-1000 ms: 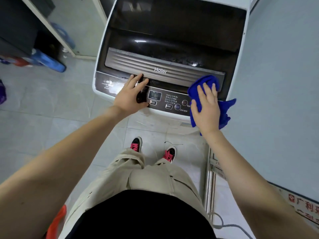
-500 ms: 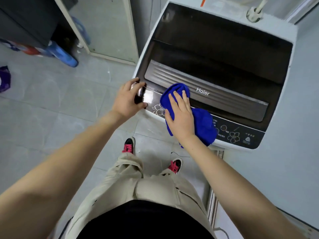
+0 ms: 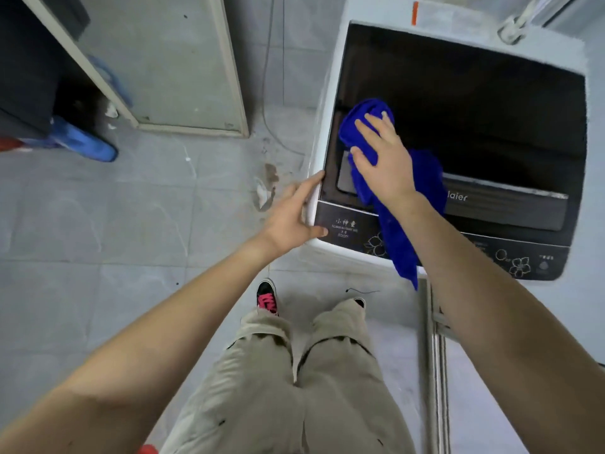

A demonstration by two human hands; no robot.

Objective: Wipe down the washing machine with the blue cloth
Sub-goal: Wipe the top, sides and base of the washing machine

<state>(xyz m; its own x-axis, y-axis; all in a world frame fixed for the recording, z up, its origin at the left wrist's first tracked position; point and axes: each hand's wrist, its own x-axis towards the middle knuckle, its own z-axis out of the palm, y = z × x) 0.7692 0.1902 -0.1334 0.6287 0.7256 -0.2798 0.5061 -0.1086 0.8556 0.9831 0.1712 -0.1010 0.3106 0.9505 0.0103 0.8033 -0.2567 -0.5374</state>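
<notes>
Pressing the blue cloth [image 3: 365,117] flat with a straight-fingered right hand [image 3: 383,162] on the near-left corner of the dark lid [image 3: 474,103], left hand [image 3: 291,217] gripping the washing machine [image 3: 325,126] by its front-left corner just beside it. Lies lengthwise toward the body, tail hanging over the control panel [image 3: 343,224]. Boxed in by the left edge, so probably sweeping right and back across loads of open lid.

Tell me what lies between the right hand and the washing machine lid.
The blue cloth, pressed under the right hand onto the dark lid, in the head view.
</notes>
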